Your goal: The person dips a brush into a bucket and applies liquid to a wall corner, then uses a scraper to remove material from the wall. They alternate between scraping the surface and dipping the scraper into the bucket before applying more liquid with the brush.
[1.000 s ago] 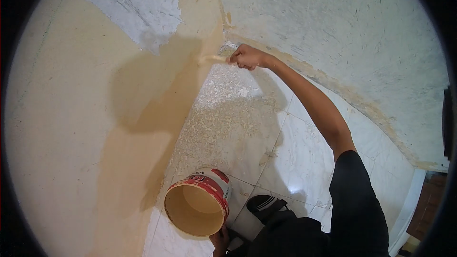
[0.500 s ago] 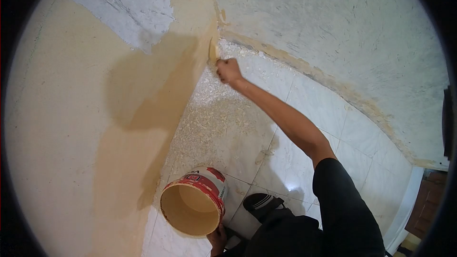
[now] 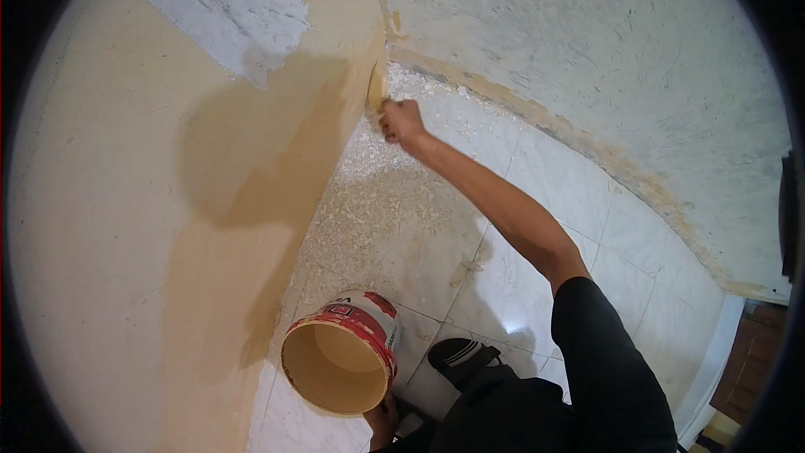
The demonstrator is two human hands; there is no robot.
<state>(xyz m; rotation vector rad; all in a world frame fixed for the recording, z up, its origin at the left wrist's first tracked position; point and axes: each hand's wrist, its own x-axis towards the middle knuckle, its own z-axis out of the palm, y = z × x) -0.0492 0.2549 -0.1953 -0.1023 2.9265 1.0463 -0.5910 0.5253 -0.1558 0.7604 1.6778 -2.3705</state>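
Observation:
My right hand (image 3: pixel 402 122) is stretched out to the far corner at the foot of the wall, its fingers closed around a paintbrush (image 3: pixel 377 88) whose tan-coated end lies against the tan wall (image 3: pixel 251 151). Most of the brush's handle is hidden in my fist. Close to my body, my left hand (image 3: pixel 383 421) grips the lower right rim of a white and red paint bucket (image 3: pixel 387 319). The bucket tilts with its mouth toward me, and its inside is coated in tan paint. Part of my left hand is hidden behind the bucket.
Pale flakes (image 3: pixel 377 210) litter the tiled floor (image 3: pixel 528 201) along the wall. A grey-green wall (image 3: pixel 587 50) with a rough lower edge meets the tan one at the corner. My sandalled foot (image 3: pixel 457 361) is beside the bucket. A brown wooden door (image 3: pixel 750 361) stands far right.
My right hand and the paintbrush have shifted only slightly at the corner, with the brush still at the wall. The bucket stays in my left hand, nearly in the same place.

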